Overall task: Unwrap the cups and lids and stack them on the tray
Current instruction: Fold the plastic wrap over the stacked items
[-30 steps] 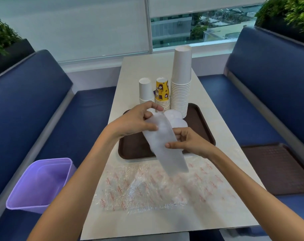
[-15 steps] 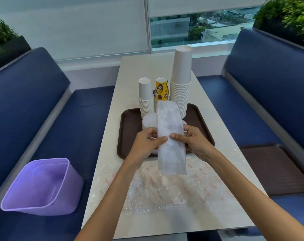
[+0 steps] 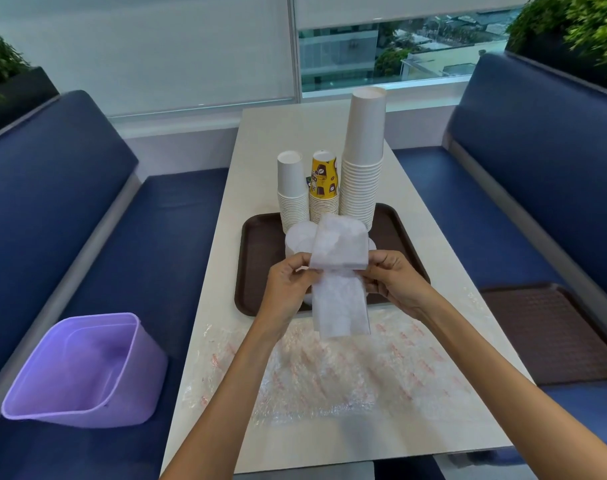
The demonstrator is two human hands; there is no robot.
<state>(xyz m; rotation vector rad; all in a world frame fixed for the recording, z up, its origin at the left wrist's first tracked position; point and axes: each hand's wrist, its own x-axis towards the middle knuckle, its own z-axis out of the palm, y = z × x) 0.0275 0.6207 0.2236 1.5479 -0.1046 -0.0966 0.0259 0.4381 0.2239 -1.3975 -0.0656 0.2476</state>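
A purple bin (image 3: 83, 372) sits on the blue bench seat (image 3: 177, 230) to the left of the worktop (image 3: 278, 133), and a second brown tray (image 3: 548, 334) lies on the seat to the right. A clear plastic sheet with red print (image 3: 347, 375) is spread on the near part of the worktop. Both hands, the left hand (image 3: 288, 289) and the right hand (image 3: 395, 282), pinch a translucent plastic wrapper (image 3: 340, 271), folded over at its top, above the near edge of the brown tray (image 3: 260, 271). The wrapper hides most of what look like white lids (image 3: 297, 237) on the tray. Behind them stand three cup stacks: one short white stack (image 3: 291, 188), one yellow printed stack (image 3: 324, 181) and one tall white stack (image 3: 362, 157).
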